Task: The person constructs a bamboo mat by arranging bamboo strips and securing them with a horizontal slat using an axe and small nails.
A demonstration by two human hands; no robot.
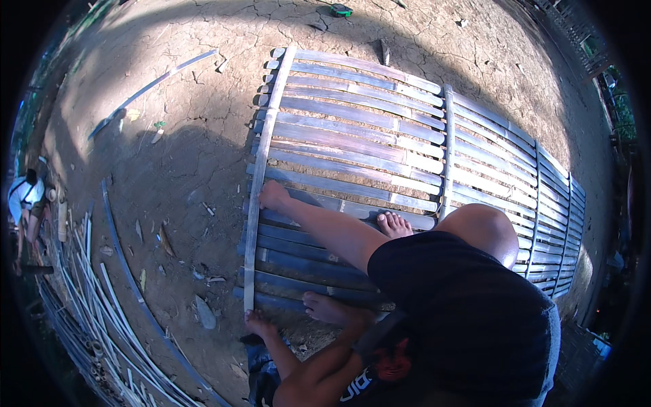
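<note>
A frame of split bamboo slats [339, 142] lies on the ground, with a pale bamboo crosspiece [269, 122] laid across its left end. My right hand [273, 195] is closed at the crosspiece, about midway along it; its fingertips are partly hidden. Down at the crosspiece's near end, my left hand [258, 323] has its fingers closed around the tip. One bare foot [395, 224] rests on the slats, and my other foot [325, 306] is by the nearest slats. Dark crumpled plastic [261, 373] lies below my left hand.
More crossbars [448, 149] span the slats to the right. Long loose bamboo strips [112, 312] are heaped at lower left, and single strips [152, 91] lie on the cracked earth. Another person [28, 197] bends over at far left. A green tape measure [341, 10] is at the top.
</note>
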